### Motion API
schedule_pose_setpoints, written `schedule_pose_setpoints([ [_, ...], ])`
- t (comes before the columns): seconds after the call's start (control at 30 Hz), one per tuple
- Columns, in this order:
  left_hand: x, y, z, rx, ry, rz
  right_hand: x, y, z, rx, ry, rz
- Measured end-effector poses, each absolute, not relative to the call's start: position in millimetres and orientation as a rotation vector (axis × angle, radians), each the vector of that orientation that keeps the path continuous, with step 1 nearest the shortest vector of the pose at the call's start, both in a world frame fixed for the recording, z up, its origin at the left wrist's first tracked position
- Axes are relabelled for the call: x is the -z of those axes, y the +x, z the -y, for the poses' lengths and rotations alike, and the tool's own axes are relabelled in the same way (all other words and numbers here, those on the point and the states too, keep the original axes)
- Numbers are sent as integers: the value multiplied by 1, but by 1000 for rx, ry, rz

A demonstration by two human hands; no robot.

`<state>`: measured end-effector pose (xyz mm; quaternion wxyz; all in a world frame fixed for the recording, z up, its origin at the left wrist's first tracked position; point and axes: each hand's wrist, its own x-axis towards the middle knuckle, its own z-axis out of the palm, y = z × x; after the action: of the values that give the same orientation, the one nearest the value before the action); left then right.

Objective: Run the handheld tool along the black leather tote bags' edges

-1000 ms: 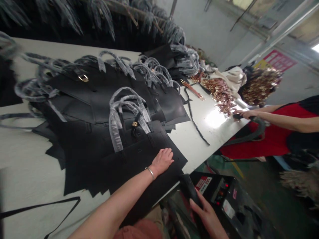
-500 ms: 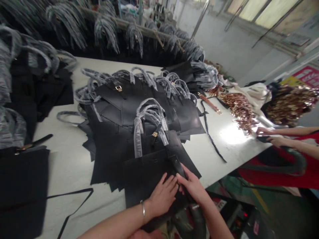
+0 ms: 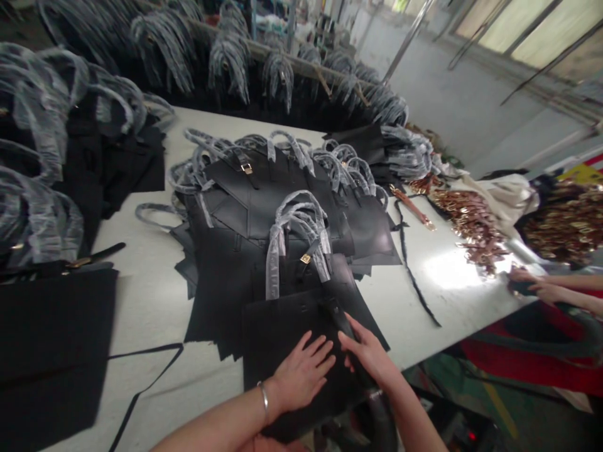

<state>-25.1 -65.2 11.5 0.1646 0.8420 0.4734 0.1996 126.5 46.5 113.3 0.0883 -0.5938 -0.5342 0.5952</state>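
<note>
A black leather bag panel (image 3: 273, 339) lies at the near edge of the table, on top of other black panels. My left hand (image 3: 301, 370) rests flat on it, fingers spread, with a bangle at the wrist. Wrapped around a black hose nozzle (image 3: 346, 323), my right hand (image 3: 367, 355) holds its tip against the panel. A thick black hose (image 3: 382, 424) runs from the nozzle down past my forearm. Just beyond, plastic-wrapped bag handles (image 3: 296, 216) and a gold clasp (image 3: 306, 258) sit on a black bag piece.
Stacked black bag pieces (image 3: 282, 194) cover the table's middle; more (image 3: 51, 339) lie at left. Brown straps with gold buckles (image 3: 466, 220) are heaped at right, near a co-worker's hands (image 3: 532, 285). A rack of wrapped handles (image 3: 230, 63) stands behind. A thin black strip (image 3: 417, 282) lies on the table.
The view has turned slightly left, so the scene sits further right. My left hand has drawn a little away from my right, and its fingers are more spread.
</note>
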Motion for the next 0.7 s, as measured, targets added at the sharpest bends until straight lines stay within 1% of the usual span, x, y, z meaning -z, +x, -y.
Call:
schedule_pose_setpoints([
  [0.1, -11, -26, 65, -572, 2396, -1354, -110, 122, -52, -1769, -1742, 1538],
  [0.2, -12, -25, 65, -569, 2400, -1361, -112, 118, -69, -1654, -1705, 1431],
  [0.3, -13, -26, 65, -572, 2407, -1359, -121, 132, -83, -1564, -1722, 1340],
  [0.4, -12, -26, 65, -587, 2415, -1360, -128, 154, -88, -1640, -1762, 1286],
  [0.53, -11, -26, 65, -585, 2425, -1361, -118, 157, -102, -1757, -1776, 1238],
  [0.6, -12, -26, 64, -574, 2425, -1366, -111, 149, -113, -1735, -1752, 1221],
  [0.7, -14, -25, 63, -562, 2417, -1370, -112, 142, -122, -1609, -1696, 1218],
])
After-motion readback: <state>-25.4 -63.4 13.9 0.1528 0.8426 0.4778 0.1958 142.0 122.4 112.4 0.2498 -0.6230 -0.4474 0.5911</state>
